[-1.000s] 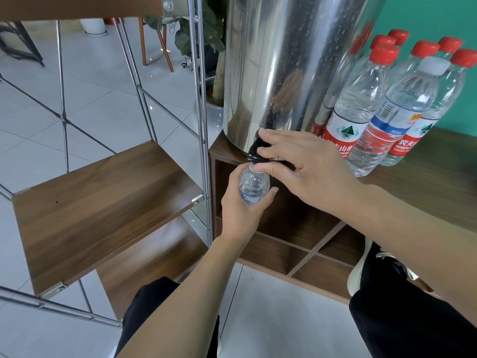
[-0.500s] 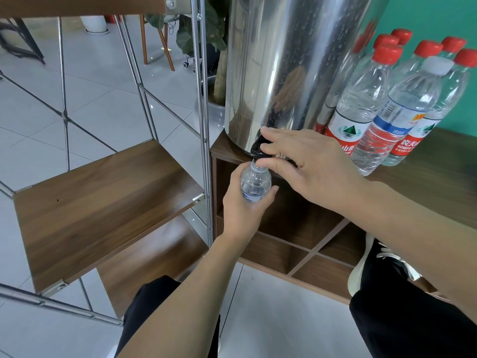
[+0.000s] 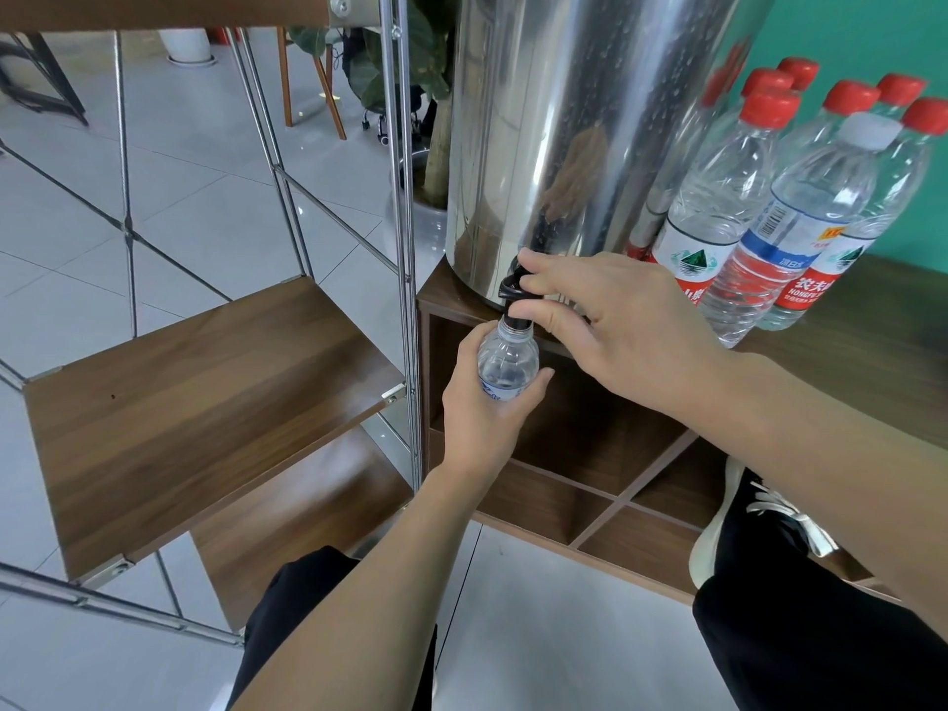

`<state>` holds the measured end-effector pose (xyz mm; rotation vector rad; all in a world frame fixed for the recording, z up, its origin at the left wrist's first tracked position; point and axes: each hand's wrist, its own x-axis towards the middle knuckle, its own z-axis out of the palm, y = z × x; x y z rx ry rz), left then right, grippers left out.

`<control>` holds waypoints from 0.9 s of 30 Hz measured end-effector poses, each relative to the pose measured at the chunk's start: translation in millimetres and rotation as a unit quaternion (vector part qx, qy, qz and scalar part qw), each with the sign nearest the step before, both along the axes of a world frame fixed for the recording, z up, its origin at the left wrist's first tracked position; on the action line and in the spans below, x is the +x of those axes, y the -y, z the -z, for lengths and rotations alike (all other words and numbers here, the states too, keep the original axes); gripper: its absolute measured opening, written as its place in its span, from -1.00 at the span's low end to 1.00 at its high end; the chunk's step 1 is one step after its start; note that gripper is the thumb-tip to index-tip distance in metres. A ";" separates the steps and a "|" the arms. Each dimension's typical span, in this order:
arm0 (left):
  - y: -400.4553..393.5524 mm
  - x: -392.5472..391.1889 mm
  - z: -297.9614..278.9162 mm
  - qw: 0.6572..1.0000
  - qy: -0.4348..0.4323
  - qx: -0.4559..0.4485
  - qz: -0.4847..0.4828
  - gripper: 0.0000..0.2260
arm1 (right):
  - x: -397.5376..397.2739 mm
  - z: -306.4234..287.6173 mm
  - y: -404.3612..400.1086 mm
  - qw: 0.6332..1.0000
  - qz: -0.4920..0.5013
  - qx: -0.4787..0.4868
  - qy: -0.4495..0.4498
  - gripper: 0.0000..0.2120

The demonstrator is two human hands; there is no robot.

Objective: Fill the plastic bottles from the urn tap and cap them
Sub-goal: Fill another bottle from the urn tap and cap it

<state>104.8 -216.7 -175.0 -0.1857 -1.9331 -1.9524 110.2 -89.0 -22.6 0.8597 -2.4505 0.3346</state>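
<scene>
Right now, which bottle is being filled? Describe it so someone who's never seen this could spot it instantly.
Find the tall steel urn on the wooden cabinet. At its base is a black tap, pinched by the right hand. The bottle sits under that tap, gripped by the left hand; unlike the capped bottles standing beside the urn, it has no cap.
</scene>
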 end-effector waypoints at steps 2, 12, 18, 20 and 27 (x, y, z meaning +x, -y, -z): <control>-0.7 -0.4 0.7 1.000 0.002 0.003 -0.001 -0.40 | 1.6 -5.4 2.5 1.000 0.010 0.004 0.009 -0.58; 0.3 1.7 -5.9 1.000 0.006 -0.008 0.001 -0.39 | -1.3 -9.7 4.4 0.999 0.004 -0.033 0.030 -0.55; 0.8 0.7 -3.1 1.000 0.011 -0.013 -0.006 -0.39 | -5.9 -16.1 7.6 0.999 0.014 -0.042 0.015 -0.52; 0.2 0.4 -2.8 1.000 0.013 -0.014 -0.006 -0.39 | -6.6 -17.7 8.0 0.999 0.017 -0.042 0.017 -0.51; 2.4 0.0 -1.9 1.000 0.016 -0.016 -0.010 -0.38 | -13.3 -16.6 10.3 0.993 0.031 -0.104 0.043 -0.61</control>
